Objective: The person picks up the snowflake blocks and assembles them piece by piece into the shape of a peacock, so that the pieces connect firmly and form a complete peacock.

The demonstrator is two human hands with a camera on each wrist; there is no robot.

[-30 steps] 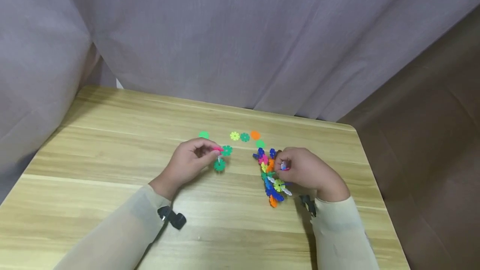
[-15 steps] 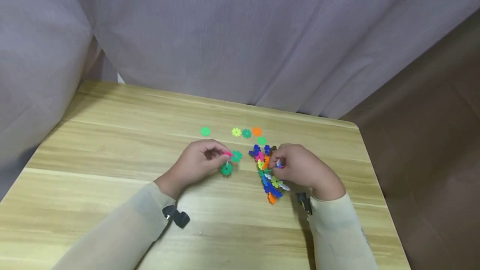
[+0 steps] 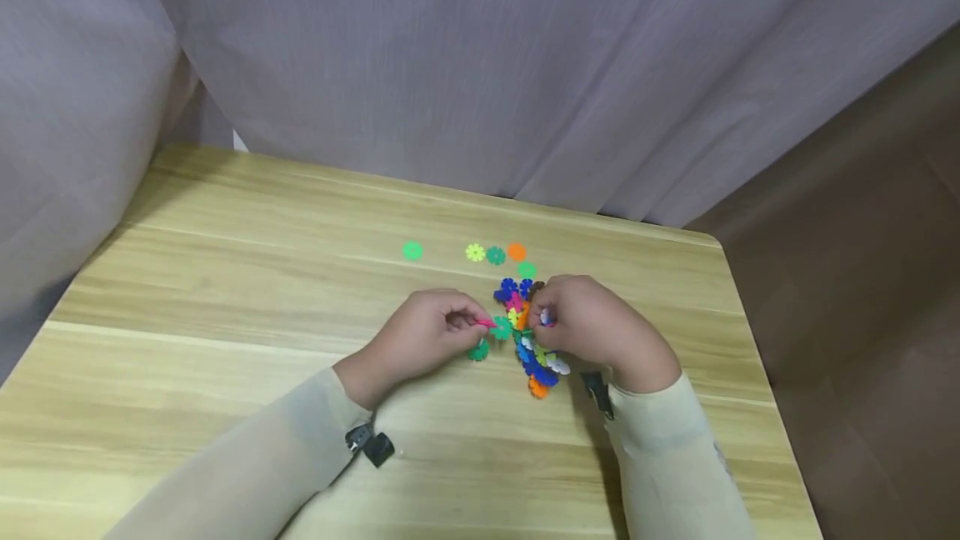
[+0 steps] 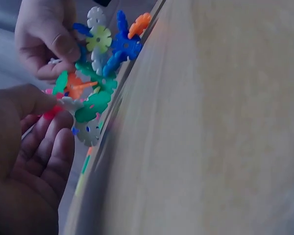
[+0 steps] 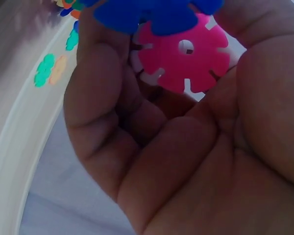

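A: Left hand pinches a small green-pink piece right at the cluster, held over the desk in the right hand's curled grip.

B: Push it in crooked and discs could pop off.

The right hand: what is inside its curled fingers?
In the right wrist view, the right hand holds a pink notched disc, with a blue piece above it. Its far side is covered by the fingers.
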